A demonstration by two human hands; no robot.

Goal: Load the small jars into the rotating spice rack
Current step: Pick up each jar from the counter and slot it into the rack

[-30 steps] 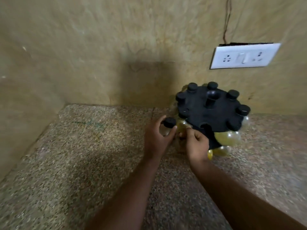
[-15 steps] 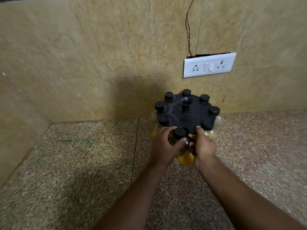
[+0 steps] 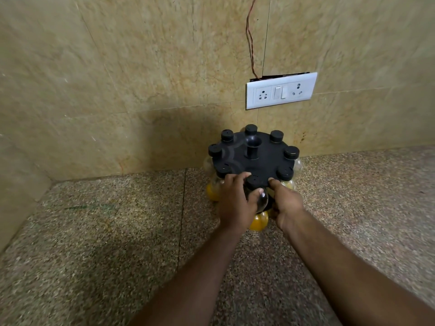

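A person's left hand clamps fingers and thumb around a small jar at the spice rack rim. The right hand steadies the rack, fingers curled on its edge. If the rack spins, the jar could miss its slot and fall.

Since a second ago the jar in the left hand has gone from beside the rack into its near-edge slot (right hand alongside).

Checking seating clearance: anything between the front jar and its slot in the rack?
Nothing visible. The left hand already holds the front jar at the rack rim, with the right hand beside it.
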